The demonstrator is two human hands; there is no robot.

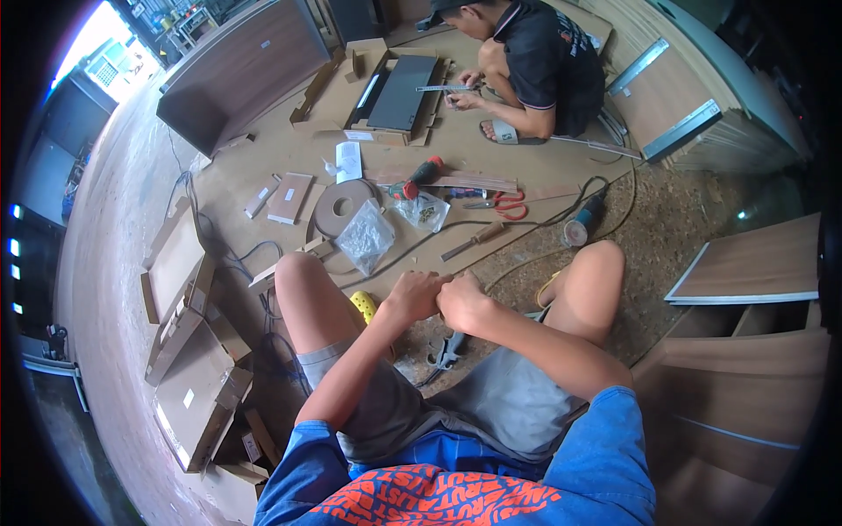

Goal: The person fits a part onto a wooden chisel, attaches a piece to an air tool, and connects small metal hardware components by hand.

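My left hand (414, 295) and my right hand (463, 302) meet in front of my knees, both with fingers curled in. Whatever they hold, if anything, is hidden by the fingers. Below them, between my legs, lies a grey tool (449, 349) whose kind I cannot make out. Beyond my hands a wood-handled chisel-like tool (474, 241) rests on the cardboard. Farther off are a clear plastic bag (365, 238), a bag of small hardware (425, 213), a brown roll of edge strip (329, 210), a red-and-black power tool (427, 172) and red-handled scissors (509, 204).
An angle grinder (577, 230) with its cord lies right of the tools. Ahead, a crouching person (553, 66) holds a metal measuring tool (445, 88) over a dark panel (403, 92). Cardboard boxes (197, 394) stand at left, wooden panels (745, 263) at right.
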